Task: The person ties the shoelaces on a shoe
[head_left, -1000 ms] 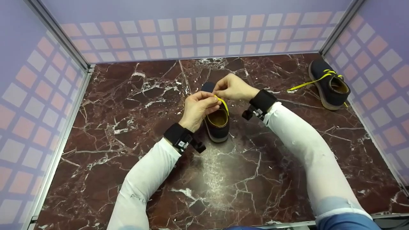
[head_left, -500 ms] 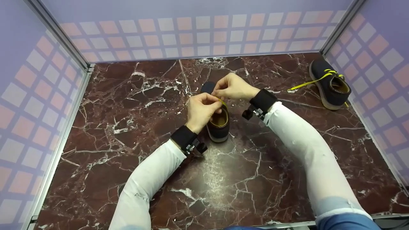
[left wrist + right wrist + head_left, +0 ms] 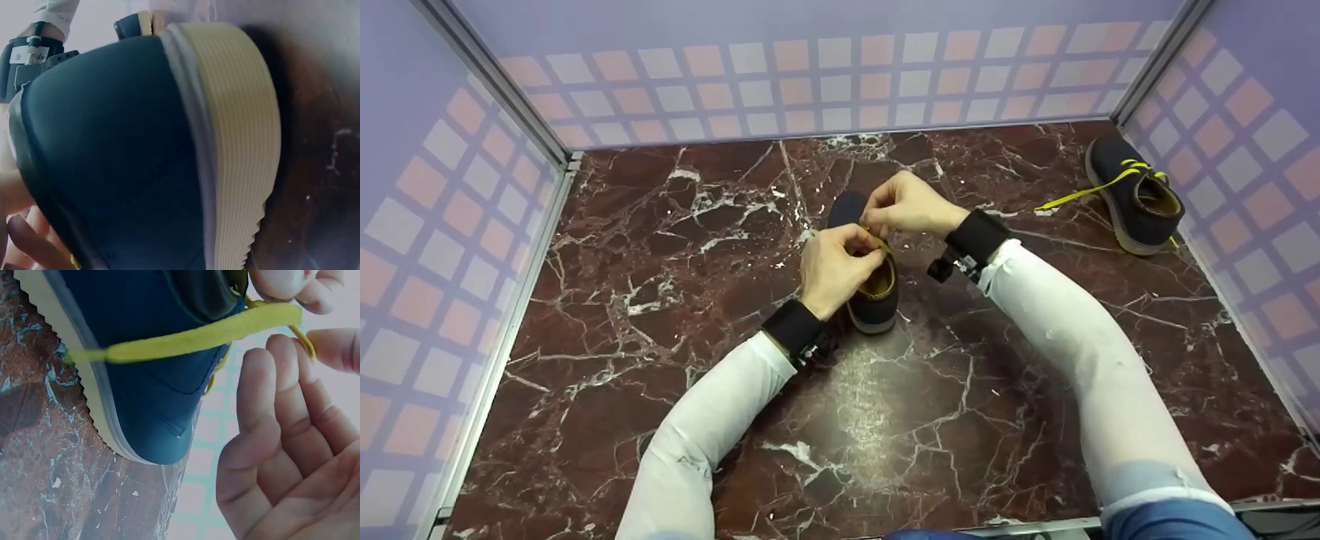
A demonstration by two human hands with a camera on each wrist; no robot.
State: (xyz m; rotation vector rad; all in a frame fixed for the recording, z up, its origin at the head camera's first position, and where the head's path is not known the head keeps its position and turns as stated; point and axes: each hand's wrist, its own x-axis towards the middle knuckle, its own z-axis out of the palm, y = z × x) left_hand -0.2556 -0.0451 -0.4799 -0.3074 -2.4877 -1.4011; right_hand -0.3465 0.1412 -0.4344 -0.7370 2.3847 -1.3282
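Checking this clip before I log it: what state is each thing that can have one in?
near shoe: upright on its sole
near lace: pinched, loose end across the shoe's side, no finished bow showing
far shoe: upright, unheld
far lace: one end trailing out beside its shoe
right hand: pinches the near lace
left hand: fingers curled at the near lace, grip unclear

Checked panels line three edges of the surface; near its far right corner stands a yellow-laced dark shoe.

Yellow lace, dark-blue shoe, white-veined maroon tabletop.
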